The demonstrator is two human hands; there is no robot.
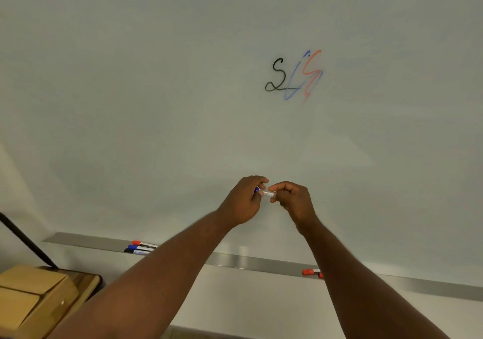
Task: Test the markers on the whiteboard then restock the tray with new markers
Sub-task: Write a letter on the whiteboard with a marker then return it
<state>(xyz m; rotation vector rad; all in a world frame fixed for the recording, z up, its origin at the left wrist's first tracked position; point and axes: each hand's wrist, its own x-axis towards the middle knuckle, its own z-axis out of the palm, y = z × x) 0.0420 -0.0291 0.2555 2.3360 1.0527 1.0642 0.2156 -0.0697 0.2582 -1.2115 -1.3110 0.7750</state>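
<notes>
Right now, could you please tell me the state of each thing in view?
Held blue marker: pinched between left hand and right hand; cap seating unclear.
Red-capped marker, blue-capped marker, black-capped marker: capped, lying together on the tray.
Right red marker: capped, on the tray, partly hidden.
Whiteboard: marked with black, blue and red scribbles.
Cardboard box: looks closed.

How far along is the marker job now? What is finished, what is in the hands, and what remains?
Done, apparently: black, blue and red test scribbles are on the whiteboard. In hand: the left hand and right hand grip a blue marker between them; capping or uncapping, I cannot tell. Left: restocking; the tray holds three markers at left and a red marker at right, old or new unclear.
</notes>
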